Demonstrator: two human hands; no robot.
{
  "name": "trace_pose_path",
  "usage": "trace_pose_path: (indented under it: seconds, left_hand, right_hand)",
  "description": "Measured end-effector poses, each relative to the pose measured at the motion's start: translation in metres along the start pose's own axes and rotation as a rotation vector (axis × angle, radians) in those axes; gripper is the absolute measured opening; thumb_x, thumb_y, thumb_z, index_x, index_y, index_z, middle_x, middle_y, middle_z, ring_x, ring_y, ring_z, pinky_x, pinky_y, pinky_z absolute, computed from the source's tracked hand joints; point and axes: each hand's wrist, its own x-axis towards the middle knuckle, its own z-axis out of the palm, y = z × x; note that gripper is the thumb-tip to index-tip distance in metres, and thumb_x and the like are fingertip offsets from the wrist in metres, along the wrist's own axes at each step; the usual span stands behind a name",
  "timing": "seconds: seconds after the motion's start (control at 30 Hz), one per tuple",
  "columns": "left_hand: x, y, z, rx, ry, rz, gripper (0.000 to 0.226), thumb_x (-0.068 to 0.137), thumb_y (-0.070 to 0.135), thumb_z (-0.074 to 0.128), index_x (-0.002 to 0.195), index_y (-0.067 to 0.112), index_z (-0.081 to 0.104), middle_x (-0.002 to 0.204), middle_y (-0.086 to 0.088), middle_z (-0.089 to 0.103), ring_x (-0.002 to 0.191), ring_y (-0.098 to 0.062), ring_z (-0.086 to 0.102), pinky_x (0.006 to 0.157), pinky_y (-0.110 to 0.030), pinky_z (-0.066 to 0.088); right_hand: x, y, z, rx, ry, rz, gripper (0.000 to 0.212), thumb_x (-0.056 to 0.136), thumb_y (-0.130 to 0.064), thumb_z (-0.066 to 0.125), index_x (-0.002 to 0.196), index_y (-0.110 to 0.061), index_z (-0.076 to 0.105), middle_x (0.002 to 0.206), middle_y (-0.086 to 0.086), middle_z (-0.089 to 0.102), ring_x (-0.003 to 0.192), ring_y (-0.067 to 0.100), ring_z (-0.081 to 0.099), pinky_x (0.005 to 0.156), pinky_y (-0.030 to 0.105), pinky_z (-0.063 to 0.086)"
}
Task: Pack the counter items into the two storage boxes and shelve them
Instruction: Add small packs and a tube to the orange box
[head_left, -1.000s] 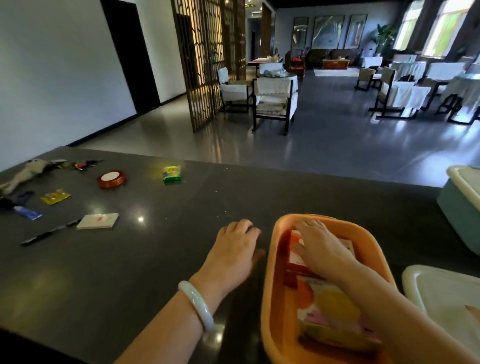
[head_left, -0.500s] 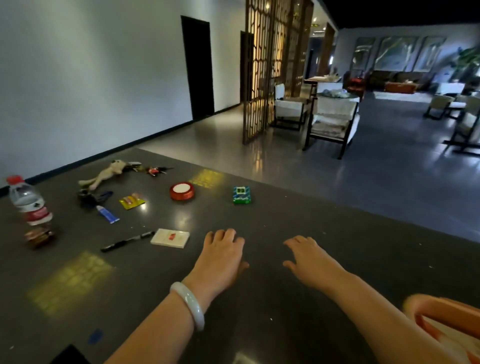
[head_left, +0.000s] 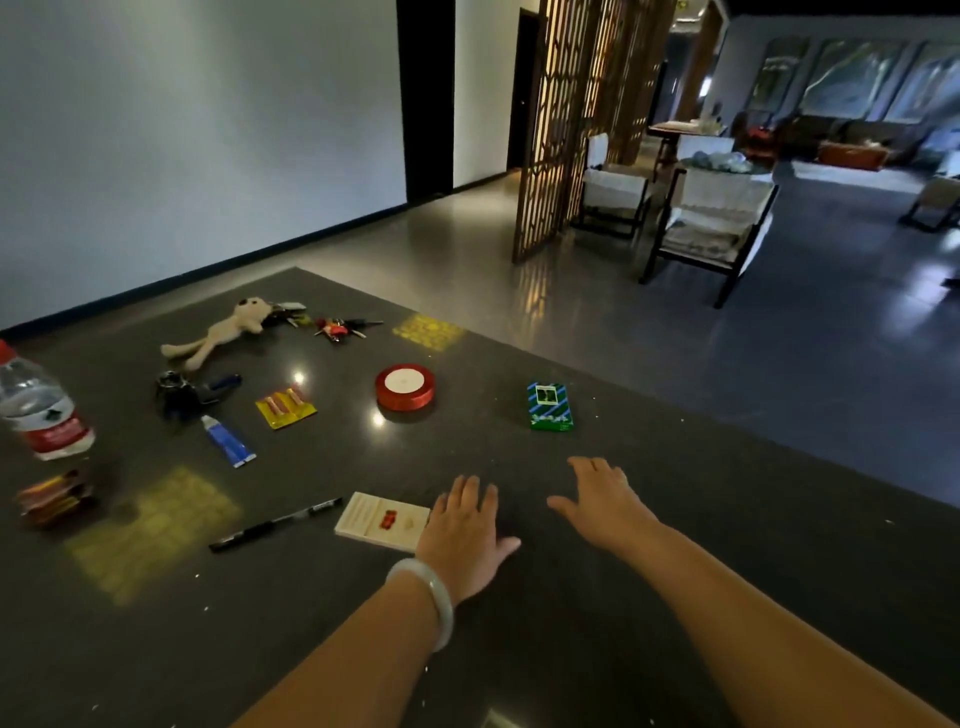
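Gone from view is the orange box we were packing a second ago; our left hand (head_left: 466, 535) and right hand (head_left: 605, 506) now spread flat and empty over the dark counter (head_left: 675, 519). Our left fingers touch the white card box (head_left: 383, 521), with the black pen (head_left: 275, 525) left of it. Farther off lie the green pack (head_left: 549, 407) and red ribbon spool (head_left: 405, 386).

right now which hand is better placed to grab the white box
Left. The left hand lies open right beside the white box, its edge at the fingers. The right hand hovers farther off, nearer the green box.
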Motion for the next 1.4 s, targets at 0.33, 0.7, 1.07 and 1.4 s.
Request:
trace_pose_path:
  seconds: [0.33, 0.7, 1.07, 1.4]
  left_hand:
    - [0.021, -0.004, 0.068, -0.072, 0.174, -0.036, 0.081, 0.085, 0.074, -0.001, 0.15, 0.027, -0.011, 0.159, -0.004, -0.02, 0.146, -0.022, -0.02, 0.117, -0.042, -0.011]
    - [0.016, -0.002, 0.059, -0.05, 0.181, -0.02, 0.078, 0.09, 0.069, 0.006, 0.152, 0.023, -0.005, 0.161, -0.009, -0.012, 0.147, -0.024, -0.013, 0.12, -0.046, -0.001]
    - [0.017, -0.004, 0.061, -0.041, 0.159, -0.03, 0.079, 0.088, 0.07, 0.001, 0.152, 0.023, -0.007, 0.16, -0.009, -0.012, 0.146, -0.024, -0.016, 0.12, -0.045, -0.004]
    - [0.021, -0.008, 0.066, -0.062, 0.164, -0.03, 0.079, 0.089, 0.071, 0.006, 0.152, 0.025, -0.006, 0.16, -0.007, -0.013, 0.145, -0.022, -0.019, 0.116, -0.042, -0.012]
  right_hand:
    - [0.113, -0.005, 0.012, -0.05, -0.015, 0.043, 0.089, 0.087, -0.055, 0.056, 0.153, -0.026, 0.003, 0.16, 0.005, -0.001, 0.144, 0.036, 0.007, 0.115, 0.047, 0.017]
    - [0.105, 0.023, 0.033, -0.104, -0.125, -0.077, 0.082, 0.092, -0.053, 0.049, 0.152, -0.029, -0.001, 0.16, -0.001, -0.01, 0.146, 0.025, -0.012, 0.119, 0.047, 0.006]
    - [0.014, 0.01, 0.038, -0.005, 0.214, 0.191, 0.087, 0.077, -0.063, 0.062, 0.144, -0.018, 0.028, 0.143, 0.009, 0.031, 0.131, 0.027, 0.033, 0.106, 0.042, 0.034]
    - [-0.009, 0.001, 0.071, 0.176, 0.282, 0.352, 0.098, 0.076, -0.048, 0.072, 0.149, -0.016, 0.015, 0.148, 0.007, 0.032, 0.136, 0.026, 0.028, 0.112, 0.043, 0.024]
